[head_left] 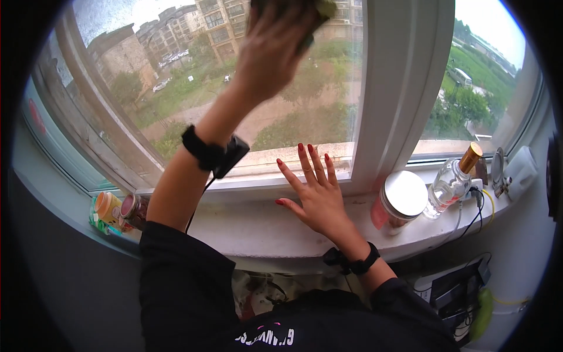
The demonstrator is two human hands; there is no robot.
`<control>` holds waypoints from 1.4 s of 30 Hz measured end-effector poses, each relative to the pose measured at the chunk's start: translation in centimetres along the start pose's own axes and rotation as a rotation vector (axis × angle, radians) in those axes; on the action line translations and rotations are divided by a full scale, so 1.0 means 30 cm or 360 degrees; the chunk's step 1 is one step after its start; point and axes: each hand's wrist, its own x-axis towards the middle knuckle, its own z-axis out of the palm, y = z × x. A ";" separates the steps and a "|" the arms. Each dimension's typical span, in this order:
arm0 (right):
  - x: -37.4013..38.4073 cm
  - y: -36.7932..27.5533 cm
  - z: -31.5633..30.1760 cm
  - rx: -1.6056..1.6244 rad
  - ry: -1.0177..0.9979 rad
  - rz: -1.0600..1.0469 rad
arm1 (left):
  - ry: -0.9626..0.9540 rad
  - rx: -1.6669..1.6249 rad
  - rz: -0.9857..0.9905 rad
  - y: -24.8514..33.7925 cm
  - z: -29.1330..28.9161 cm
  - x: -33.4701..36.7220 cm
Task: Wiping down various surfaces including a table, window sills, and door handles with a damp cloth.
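Note:
My left hand (265, 67) reaches high up against the window pane (316, 111), its fingers closed over a dark pad with a yellow-green edge (326, 10), which looks like a scouring sponge. The top of the pad runs out of the picture. Lower down, my right hand (319, 202) is spread with its fingers pointing up, at the bottom rail of the white window frame (246, 189). Nothing is in it. Black straps with small devices sit on both wrists.
On the white sill (258, 239), right of my right hand, stand a white-lidded jar (404, 195) and a clear gold-capped bottle (448, 189). Cables (480, 205) and a white container (521, 169) lie beyond. Small jars (109, 208) stand at the left end.

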 end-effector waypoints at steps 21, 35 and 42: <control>-0.115 -0.009 -0.126 0.0844 -0.0102 -0.0048 | -0.1710 -0.1500 -0.0698 0.244 -0.274 -0.467; -0.486 0.113 -0.316 0.1292 -0.0095 0.0613 | -0.1183 -0.1702 -0.1877 -0.036 -0.522 -0.799; -0.375 0.034 -0.277 0.1247 -0.0029 0.0319 | -0.0980 -0.1606 -0.0770 0.447 -0.178 -0.472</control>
